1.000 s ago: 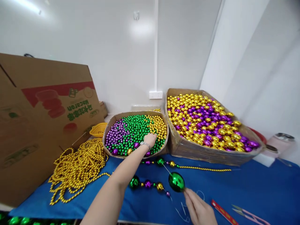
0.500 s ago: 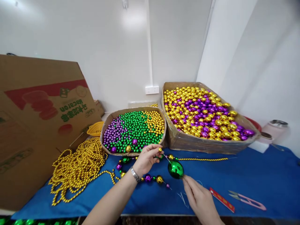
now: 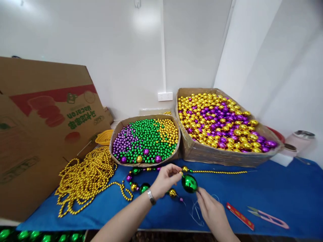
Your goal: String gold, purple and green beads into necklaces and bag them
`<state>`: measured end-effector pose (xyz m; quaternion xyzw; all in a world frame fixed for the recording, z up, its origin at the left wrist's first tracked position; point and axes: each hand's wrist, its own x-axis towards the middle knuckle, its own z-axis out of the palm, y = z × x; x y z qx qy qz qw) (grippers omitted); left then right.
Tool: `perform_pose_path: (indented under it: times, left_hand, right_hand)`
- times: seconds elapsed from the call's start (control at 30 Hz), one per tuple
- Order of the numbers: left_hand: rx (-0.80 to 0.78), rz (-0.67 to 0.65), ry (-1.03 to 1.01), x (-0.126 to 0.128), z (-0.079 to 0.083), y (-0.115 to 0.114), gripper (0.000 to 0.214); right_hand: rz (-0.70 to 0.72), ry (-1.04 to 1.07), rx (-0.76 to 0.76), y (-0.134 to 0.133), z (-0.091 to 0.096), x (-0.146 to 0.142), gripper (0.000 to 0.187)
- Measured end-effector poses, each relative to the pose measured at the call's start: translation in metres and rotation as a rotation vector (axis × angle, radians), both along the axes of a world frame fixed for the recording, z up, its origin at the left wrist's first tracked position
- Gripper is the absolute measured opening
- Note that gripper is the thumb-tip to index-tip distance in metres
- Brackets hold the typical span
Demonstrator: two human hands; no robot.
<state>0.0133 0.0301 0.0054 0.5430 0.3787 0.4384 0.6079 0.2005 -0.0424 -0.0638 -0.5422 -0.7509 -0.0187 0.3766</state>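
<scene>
A large shiny green bead (image 3: 189, 183) hangs between my two hands above the blue cloth. My left hand (image 3: 166, 181), with a silver watch or bracelet at the wrist, is closed in a pinch on a small gold bead (image 3: 181, 173) at the green bead's upper left end. At the opposite end, my right hand (image 3: 212, 210) has its fingers closed on the tip of the green bead; whether they also grip thread is hidden. Beneath my left hand lies a string of green, gold and purple beads (image 3: 172, 192), partly covered by it. Loose white thread (image 3: 198, 215) curls beside my right hand.
Behind stand a carton of small beads (image 3: 146, 165) and a larger carton of gold and purple beads (image 3: 222, 156). Gold bead strands (image 3: 85, 181) pile up at left by a cardboard box (image 3: 47, 134). A red strip (image 3: 239, 216) and pink thread snips (image 3: 268, 217) lie at right.
My left hand has moved down and right, bringing the small gold bead along the thread up to the large green bead. The right hand has barely moved. The view has shifted slightly.
</scene>
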Motion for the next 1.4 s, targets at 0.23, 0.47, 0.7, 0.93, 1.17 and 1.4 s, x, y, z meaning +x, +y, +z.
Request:
perform_pose_path:
  times: [0.23, 0.47, 0.7, 0.93, 1.17, 1.4]
  left_hand:
    - [0.281, 0.078, 0.276, 0.009, -0.029, -0.002, 0.022]
    - [0.503, 0.000, 0.260, 0.008, 0.039, -0.006, 0.023]
    - [0.802, 0.193, 0.995, -0.050, 0.025, 0.047, 0.028]
    - [0.767, 0.113, 1.152, -0.069, -0.010, 0.073, 0.021]
    - [0.677, 0.218, 0.829, -0.057, 0.003, 0.056, 0.027]
    - [-0.018, 0.087, -0.165, -0.038, 0.018, 0.027, 0.030]
  right_hand:
    - [-0.023, 0.004, -0.153, 0.009, -0.032, 0.018, 0.029]
    - [0.108, 0.076, -0.057, 0.023, 0.016, -0.005, 0.031]
    - [0.158, 0.251, -0.151, 0.015, 0.021, -0.002, 0.029]
    - [0.137, 0.267, -0.206, 0.011, 0.025, -0.002, 0.031]
    - [0.122, 0.221, -0.098, 0.017, 0.045, 0.002, 0.031]
    - [0.144, 0.075, -0.024, 0.017, 0.047, 0.006, 0.028]
